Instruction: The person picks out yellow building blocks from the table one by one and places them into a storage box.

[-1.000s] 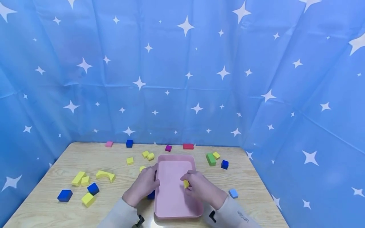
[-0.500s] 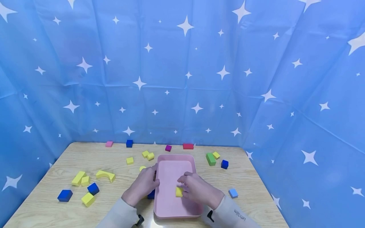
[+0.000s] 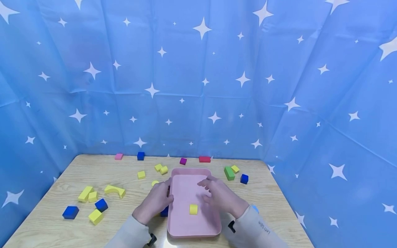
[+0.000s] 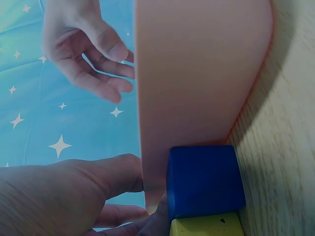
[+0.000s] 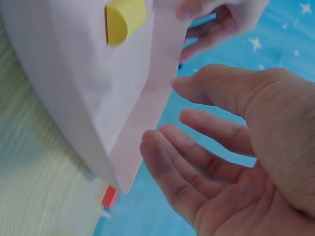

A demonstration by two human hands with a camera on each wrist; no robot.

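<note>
A shallow pink tray (image 3: 186,225) lies on the table in front of me. My left hand (image 3: 156,199) grips its left wall, thumb over the rim and fingers on the outer side. Inside the tray rests a yellow half-cylinder block (image 3: 193,209), its flat end visible in the right wrist view. Above the tray's right side hovers my right hand (image 3: 221,196), fingers loosely spread and holding nothing. Close to the left hand, against the tray's outer wall, stands a blue block (image 4: 204,182), with a yellow block (image 4: 209,225) touching it in the left wrist view.
Yellow and blue blocks, including a yellow arch (image 3: 114,190), lie on the left of the table. A green block (image 3: 229,173) and a dark blue cube (image 3: 244,178) are at right. A red block (image 3: 204,159) sits by the back edge, before a starred blue curtain (image 3: 180,69).
The right hand has let go of the yellow half-cylinder block, which now lies in the tray, and has moved up and away from it. The left hand stays on the tray.
</note>
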